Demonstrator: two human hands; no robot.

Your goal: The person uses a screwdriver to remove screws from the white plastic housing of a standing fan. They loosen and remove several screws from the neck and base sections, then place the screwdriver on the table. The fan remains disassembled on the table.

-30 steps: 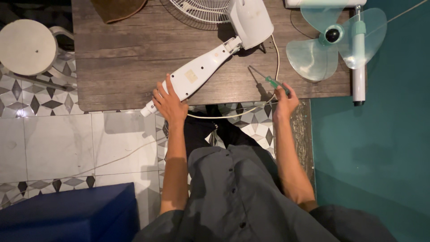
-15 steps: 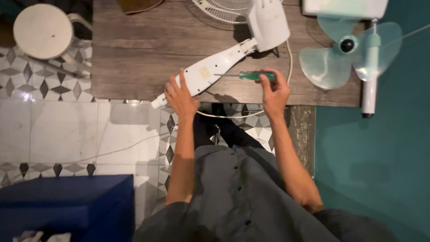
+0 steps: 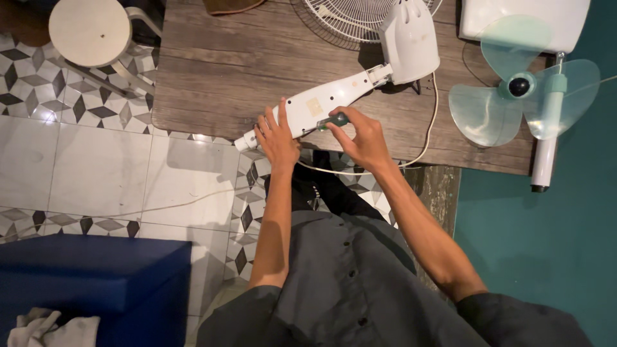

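Observation:
A white fan stem [image 3: 321,106] lies slantwise on the wooden table [image 3: 225,71], joined to the white motor housing [image 3: 409,40] at its upper end. My left hand [image 3: 277,135] rests flat on the stem's lower end, near the table's front edge. My right hand [image 3: 361,135] grips a screwdriver with a green handle [image 3: 334,121], its tip against the stem's side. A white power cord [image 3: 424,138] loops from the housing along the table's front edge.
A pale green fan blade set [image 3: 495,106] and a white pole [image 3: 546,148] lie at the table's right. A wire fan grille [image 3: 350,16] sits at the back. A round white stool [image 3: 90,32] stands at left, a blue box [image 3: 90,283] on the tiled floor below.
My right hand picked up the green screwdriver and brought it left to the fan stem. My left hand stayed on the stem's lower end. The camera view shifted slightly.

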